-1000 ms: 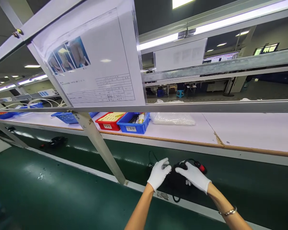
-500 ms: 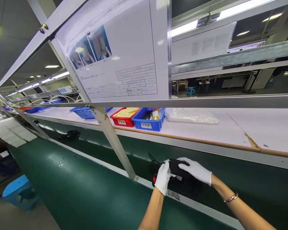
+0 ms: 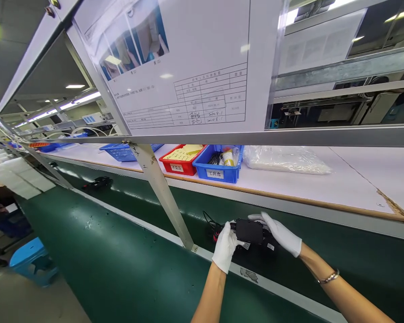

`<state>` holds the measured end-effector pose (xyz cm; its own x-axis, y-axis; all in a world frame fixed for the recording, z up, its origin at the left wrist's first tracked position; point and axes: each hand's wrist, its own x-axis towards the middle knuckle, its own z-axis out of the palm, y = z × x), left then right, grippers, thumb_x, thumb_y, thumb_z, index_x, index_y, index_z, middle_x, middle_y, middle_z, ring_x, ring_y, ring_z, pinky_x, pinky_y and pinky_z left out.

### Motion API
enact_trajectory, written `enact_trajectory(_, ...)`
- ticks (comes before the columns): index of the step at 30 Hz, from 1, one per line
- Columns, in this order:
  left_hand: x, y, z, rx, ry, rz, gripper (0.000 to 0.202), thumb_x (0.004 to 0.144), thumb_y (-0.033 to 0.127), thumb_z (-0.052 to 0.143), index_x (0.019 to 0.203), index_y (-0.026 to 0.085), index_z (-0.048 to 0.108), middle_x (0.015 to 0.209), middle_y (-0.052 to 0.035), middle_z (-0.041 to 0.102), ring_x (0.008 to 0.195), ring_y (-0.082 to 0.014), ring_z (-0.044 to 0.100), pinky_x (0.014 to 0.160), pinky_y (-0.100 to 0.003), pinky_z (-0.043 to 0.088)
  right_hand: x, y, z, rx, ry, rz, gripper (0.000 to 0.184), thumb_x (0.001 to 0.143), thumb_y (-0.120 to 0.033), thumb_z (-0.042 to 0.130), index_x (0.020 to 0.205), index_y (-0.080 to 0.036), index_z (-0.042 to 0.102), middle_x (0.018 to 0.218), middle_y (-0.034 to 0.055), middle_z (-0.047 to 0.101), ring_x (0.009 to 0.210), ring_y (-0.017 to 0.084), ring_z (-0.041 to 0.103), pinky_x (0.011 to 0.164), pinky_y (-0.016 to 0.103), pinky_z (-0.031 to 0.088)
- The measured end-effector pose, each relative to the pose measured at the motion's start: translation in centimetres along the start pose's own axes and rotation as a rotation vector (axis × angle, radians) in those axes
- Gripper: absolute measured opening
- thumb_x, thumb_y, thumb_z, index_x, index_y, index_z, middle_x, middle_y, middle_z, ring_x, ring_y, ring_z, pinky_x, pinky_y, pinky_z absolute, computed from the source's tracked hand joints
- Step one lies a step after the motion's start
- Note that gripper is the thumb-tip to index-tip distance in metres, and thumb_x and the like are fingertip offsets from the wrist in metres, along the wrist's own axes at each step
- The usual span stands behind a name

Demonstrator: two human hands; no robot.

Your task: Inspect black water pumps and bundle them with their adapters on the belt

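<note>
A black power adapter (image 3: 249, 231), a flat rectangular block with a cord, is held just above the dark green conveyor. My left hand (image 3: 225, 247), in a white glove, is closed around its left end. At its upper right corner is my white-gloved right hand (image 3: 283, 234), fingers stretched out and slightly apart; whether they touch the block I cannot tell. Beneath lie more black items with a white label (image 3: 270, 246), partly hidden by the block and hands. A black cable (image 3: 208, 219) loops out on the left, beside a small red part (image 3: 216, 236).
Behind the conveyor, a white shelf (image 3: 289, 190) carries a red bin (image 3: 178, 167), a blue bin (image 3: 218, 173) and clear plastic bags (image 3: 286, 160). A slanted metal post (image 3: 164, 197) stands left of my hands. A metal rail (image 3: 222, 138) with an instruction sheet (image 3: 202, 54) crosses above.
The adapter has turned so its broad flat face shows. My right hand has lifted from over its top to its upper right corner. My left hand keeps hold; the view has shifted slightly.
</note>
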<state>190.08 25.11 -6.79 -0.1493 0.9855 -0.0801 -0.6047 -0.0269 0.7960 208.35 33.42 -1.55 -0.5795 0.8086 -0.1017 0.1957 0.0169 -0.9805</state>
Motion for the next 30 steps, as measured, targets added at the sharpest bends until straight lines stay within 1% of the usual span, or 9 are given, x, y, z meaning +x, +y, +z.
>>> enact_trajectory(3, 0.0, 0.5, -0.6, -0.008, -0.016, 0.002, 0.071, 0.076, 0.074, 0.073, 0.11, 0.012, 0.076, 0.106, -0.0161, 0.077, 0.111, -0.0315, 0.07, 0.087, -0.038, 0.062, 0.5, -0.4, 0.5, 0.028, -0.01, 0.004, 0.091, 0.077, -0.095, 0.042, 0.116, -0.02, 0.074, 0.135, 0.0145, 0.069, 0.134, 0.034, 0.058, 0.123, 0.051, 0.035)
enact_trajectory(6, 0.4, 0.7, -1.4, -0.02, -0.022, 0.001, 0.073, 0.075, 0.074, 0.074, 0.115, 0.013, 0.074, 0.113, -0.0168, 0.076, 0.109, -0.0322, 0.071, 0.078, -0.037, 0.062, 1.0, -0.5, 1.1, 0.041, -0.013, 0.0, 0.091, 0.075, -0.096, 0.043, 0.116, -0.021, 0.074, 0.137, 0.0146, 0.068, 0.134, 0.034, 0.057, 0.122, 0.052, 0.035)
enact_trajectory(12, 1.7, 1.1, -3.2, -0.039, -0.008, 0.003, 0.07, 0.078, 0.071, 0.073, 0.116, 0.013, 0.072, 0.114, -0.0176, 0.076, 0.104, -0.0312, 0.072, 0.067, -0.031, 0.06, 2.5, -0.2, 1.9, 0.051, -0.023, -0.02, 0.092, 0.077, -0.096, 0.041, 0.116, -0.02, 0.074, 0.139, 0.0157, 0.067, 0.136, 0.035, 0.056, 0.123, 0.052, 0.034)
enact_trajectory(15, 2.4, 1.5, -3.8, -0.037, -0.001, 0.0, 0.071, 0.076, 0.071, 0.075, 0.116, 0.012, 0.072, 0.113, -0.0175, 0.076, 0.104, -0.0307, 0.072, 0.065, -0.03, 0.059, 3.2, -0.3, 2.2, 0.028, -0.035, -0.023, 0.092, 0.079, -0.095, 0.036, 0.12, -0.021, 0.073, 0.141, 0.0139, 0.065, 0.137, 0.034, 0.055, 0.124, 0.052, 0.032)
enact_trajectory(19, 3.0, 2.0, -4.4, -0.03, 0.023, -0.007, 0.067, 0.079, 0.069, 0.073, 0.115, 0.012, 0.073, 0.114, -0.0174, 0.076, 0.109, -0.0313, 0.071, 0.071, -0.032, 0.061, 4.2, -0.6, 2.3, -0.104, -0.054, -0.053, 0.087, 0.085, -0.09, 0.031, 0.124, -0.024, 0.073, 0.141, 0.0087, 0.067, 0.139, 0.033, 0.054, 0.126, 0.051, 0.03)
enact_trajectory(23, 3.6, 2.1, -5.3, -0.027, 0.072, -0.002, 0.062, 0.082, 0.067, 0.071, 0.111, 0.012, 0.073, 0.116, -0.0177, 0.075, 0.117, -0.0331, 0.068, 0.08, -0.036, 0.062, 5.2, -0.8, 2.4, -0.302, -0.048, -0.033, 0.07, 0.089, -0.081, 0.039, 0.122, -0.03, 0.074, 0.14, 0.0041, 0.068, 0.137, 0.036, 0.056, 0.122, 0.053, 0.035)
enact_trajectory(26, 4.2, 2.2, -6.3, -0.04, 0.108, -0.003, 0.061, 0.08, 0.066, 0.073, 0.109, 0.012, 0.073, 0.115, -0.0186, 0.075, 0.122, -0.0354, 0.065, 0.087, -0.041, 0.061, 5.9, -1.0, 2.5, -0.306, -0.085, -0.035, 0.06, 0.092, -0.073, 0.041, 0.121, -0.031, 0.073, 0.134, 0.0042, 0.071, 0.13, 0.035, 0.061, 0.113, 0.05, 0.047)
enact_trajectory(28, 4.7, 2.2, -6.8, -0.056, 0.123, -0.002, 0.061, 0.08, 0.065, 0.074, 0.109, 0.012, 0.073, 0.116, -0.02, 0.074, 0.126, -0.0359, 0.062, 0.094, -0.044, 0.059, 6.3, -1.2, 2.8, -0.316, -0.134, -0.025, 0.054, 0.091, -0.067, 0.05, 0.12, -0.028, 0.073, 0.127, 0.0055, 0.074, 0.12, 0.033, 0.066, 0.104, 0.047, 0.053)
enact_trajectory(30, 5.3, 2.4, -7.3, -0.078, 0.144, 0.016, 0.059, 0.081, 0.063, 0.073, 0.113, 0.013, 0.072, 0.124, -0.02, 0.071, 0.132, -0.0343, 0.058, 0.103, -0.044, 0.055, 6.7, -1.3, 3.3, -0.396, -0.149, -0.041, 0.045, 0.088, -0.057, 0.061, 0.117, -0.025, 0.072, 0.115, 0.0064, 0.077, 0.106, 0.032, 0.07, 0.096, 0.046, 0.056)
